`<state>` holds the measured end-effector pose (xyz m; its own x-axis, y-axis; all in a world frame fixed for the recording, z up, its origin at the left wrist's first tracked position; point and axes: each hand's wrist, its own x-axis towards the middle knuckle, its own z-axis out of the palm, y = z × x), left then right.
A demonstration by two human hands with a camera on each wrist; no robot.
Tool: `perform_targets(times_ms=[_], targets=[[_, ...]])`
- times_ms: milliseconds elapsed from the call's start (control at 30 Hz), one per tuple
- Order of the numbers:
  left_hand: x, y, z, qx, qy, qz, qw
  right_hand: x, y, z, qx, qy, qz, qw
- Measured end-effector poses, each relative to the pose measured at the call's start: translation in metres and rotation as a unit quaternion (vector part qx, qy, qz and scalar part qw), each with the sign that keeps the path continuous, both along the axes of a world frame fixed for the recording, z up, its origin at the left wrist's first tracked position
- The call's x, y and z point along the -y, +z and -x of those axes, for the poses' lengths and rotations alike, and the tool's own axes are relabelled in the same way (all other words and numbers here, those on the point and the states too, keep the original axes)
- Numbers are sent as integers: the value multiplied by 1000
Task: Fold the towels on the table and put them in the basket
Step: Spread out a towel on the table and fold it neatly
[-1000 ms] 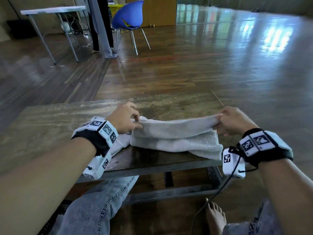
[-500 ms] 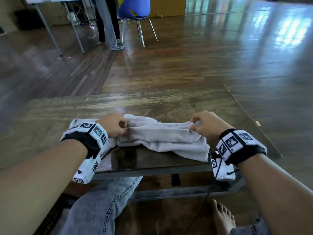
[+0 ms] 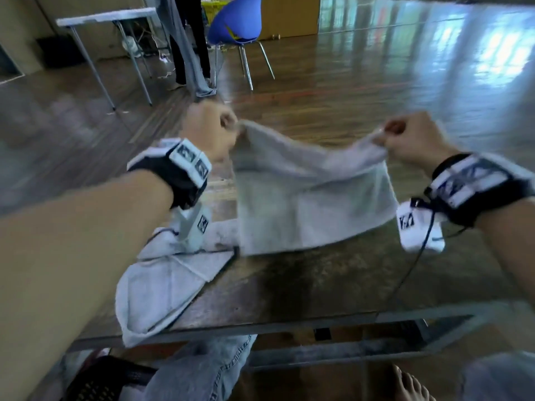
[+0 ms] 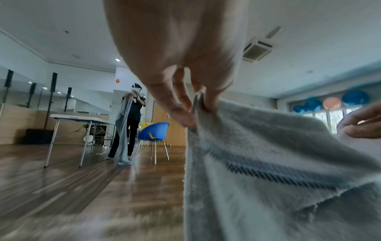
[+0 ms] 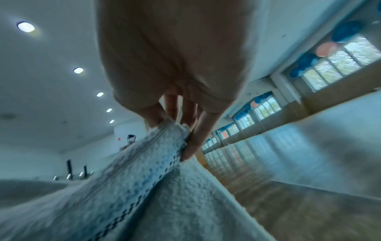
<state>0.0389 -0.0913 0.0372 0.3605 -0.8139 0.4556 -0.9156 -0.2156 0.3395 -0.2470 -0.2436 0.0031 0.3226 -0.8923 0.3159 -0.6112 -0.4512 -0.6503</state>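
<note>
**Towel lifted off the table, held up by both top corners**

The pale grey terry towel with a dark stitched stripe (image 3: 312, 198) now hangs between my two hands; half a second ago it lay bunched flat on the table. Its lower edge trails just above or on the worn dark wooden table (image 3: 318, 285); blur keeps me from telling which. I read this as a shake-out to straighten the cloth before the next fold, so this towel is mid-fold, not ready for the basket, which I cannot see in any view.

My left hand (image 3: 211, 131) pinches the towel's left top corner between thumb and fingers, raised and knuckles up. My right hand (image 3: 411, 137) grips the right top corner the same way, at about the same height, the towel sagging slightly between them.

Below my left wrist, a second pale towel with thin dark lines (image 3: 162, 287) lies on the table, draping over the near edge.

Beyond my hands stand a blue plastic chair (image 3: 236, 23) and another person (image 4: 132, 124).
</note>
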Motion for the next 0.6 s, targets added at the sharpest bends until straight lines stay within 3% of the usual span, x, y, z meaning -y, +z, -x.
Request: perform_targets(times_ms=[67,133,200,300,433,600], targets=[[16,25,-9,0,47,95,994,14,36,-1,185,6,-12,983],[23,44,-15,-27,56,188,980,17,66,4,354,58,-12,933],[21,51,-10,-62,13,267,962,15,80,12,424,86,28,901],[4,31,4,-92,-46,276,956,9,65,29,361,51,58,929],[-29,-36,20,-109,-80,121,983,9,-3,56,193,-23,18,981],[-59,-110,33,-71,-103,-61,990,-15,-82,102,-9,53,-53,997]])
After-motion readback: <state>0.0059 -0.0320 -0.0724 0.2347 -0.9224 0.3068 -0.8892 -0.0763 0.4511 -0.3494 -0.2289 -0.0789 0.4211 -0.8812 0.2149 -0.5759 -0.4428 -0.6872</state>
